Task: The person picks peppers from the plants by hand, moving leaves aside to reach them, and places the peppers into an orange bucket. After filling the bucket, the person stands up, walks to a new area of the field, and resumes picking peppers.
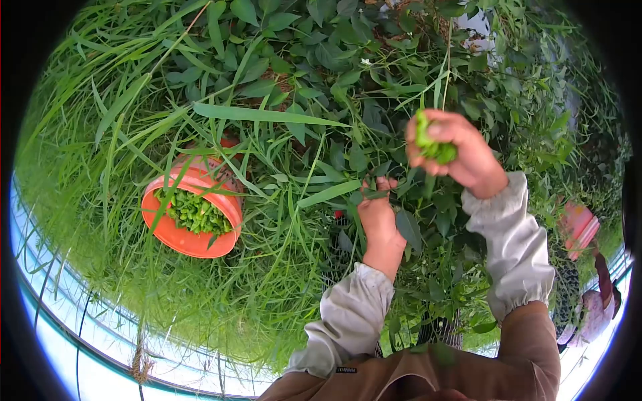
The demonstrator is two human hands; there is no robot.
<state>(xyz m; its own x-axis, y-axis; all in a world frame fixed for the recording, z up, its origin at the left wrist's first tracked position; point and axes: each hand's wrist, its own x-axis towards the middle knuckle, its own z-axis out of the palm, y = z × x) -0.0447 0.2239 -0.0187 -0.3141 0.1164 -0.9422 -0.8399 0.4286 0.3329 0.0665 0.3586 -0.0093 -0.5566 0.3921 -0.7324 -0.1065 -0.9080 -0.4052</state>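
My right hand is raised above the foliage, its fingers closed around a bunch of small green peppers. Lower and to the left, my left hand reaches in among the leafy pepper plants, which bear small white flowers. Its fingers are bent together at the leaves, and whatever they grip is hidden. An orange bucket leans in the tall grass to the left, its mouth facing me. Many green peppers lie inside it.
Long grass blades cross over the plants and the bucket. At the right edge another person is beside a pinkish-red container. Pale sheeting with dark cords runs along the lower left.
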